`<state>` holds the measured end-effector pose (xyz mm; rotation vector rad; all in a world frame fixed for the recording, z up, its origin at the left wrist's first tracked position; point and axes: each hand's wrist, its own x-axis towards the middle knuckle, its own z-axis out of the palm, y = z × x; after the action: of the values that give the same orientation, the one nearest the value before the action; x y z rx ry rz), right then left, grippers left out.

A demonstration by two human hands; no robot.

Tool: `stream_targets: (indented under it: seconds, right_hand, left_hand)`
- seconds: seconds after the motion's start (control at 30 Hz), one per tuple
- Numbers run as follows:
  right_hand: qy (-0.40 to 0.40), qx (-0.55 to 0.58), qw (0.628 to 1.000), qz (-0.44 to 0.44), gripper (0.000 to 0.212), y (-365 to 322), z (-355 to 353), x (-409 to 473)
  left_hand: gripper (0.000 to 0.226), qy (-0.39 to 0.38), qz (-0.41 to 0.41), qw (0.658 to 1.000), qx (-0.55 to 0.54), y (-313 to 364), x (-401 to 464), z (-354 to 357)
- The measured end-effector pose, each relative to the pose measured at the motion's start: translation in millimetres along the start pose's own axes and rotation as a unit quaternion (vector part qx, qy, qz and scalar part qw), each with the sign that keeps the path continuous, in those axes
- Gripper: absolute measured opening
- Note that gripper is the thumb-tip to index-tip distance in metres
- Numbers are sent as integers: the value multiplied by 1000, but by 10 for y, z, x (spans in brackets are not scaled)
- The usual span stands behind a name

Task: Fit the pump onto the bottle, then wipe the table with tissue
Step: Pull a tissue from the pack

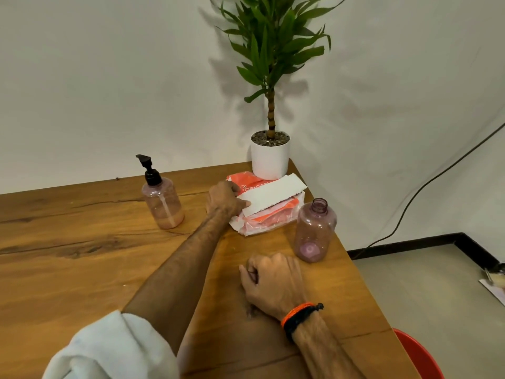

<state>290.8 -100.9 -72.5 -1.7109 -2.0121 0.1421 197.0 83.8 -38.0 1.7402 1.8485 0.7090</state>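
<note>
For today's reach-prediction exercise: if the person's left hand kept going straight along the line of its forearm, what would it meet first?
The left hand already touches the tissue pack; beyond it, probably the white plant pot, though depth is unclear.

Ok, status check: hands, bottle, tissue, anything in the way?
Left hand pinching a white tissue at the pack. Right hand curled on the table, holding nothing. Pump bottle assembled. Capless bottle beside the pack.
</note>
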Motion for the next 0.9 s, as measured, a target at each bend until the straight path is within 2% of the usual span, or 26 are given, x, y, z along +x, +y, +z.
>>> stream_targets:
  seconds: [0.1,0.27,0.4,0.73,0.9]
  right_hand:
    - [-1,4,1000,0,42,-5,-8,4]
    - [0,5,1000,5,42,-13,4,7]
    - [-3,1,1000,9,42,-24,11,10]
    - [2,-3,1000,11,42,-23,22,14]
    - [-7,-2,1000,11,43,-22,24,17]
  left_hand:
    - [57,-5,-11,1000,-10,15,4,9]
    - [66,-21,18,998,56,54,15,-1]
    - [65,-50,-10,998,33,71,40,-30]
    - [52,-73,-39,996,26,53,134,-64]
    - [33,-91,-56,994,25,78,192,-99]
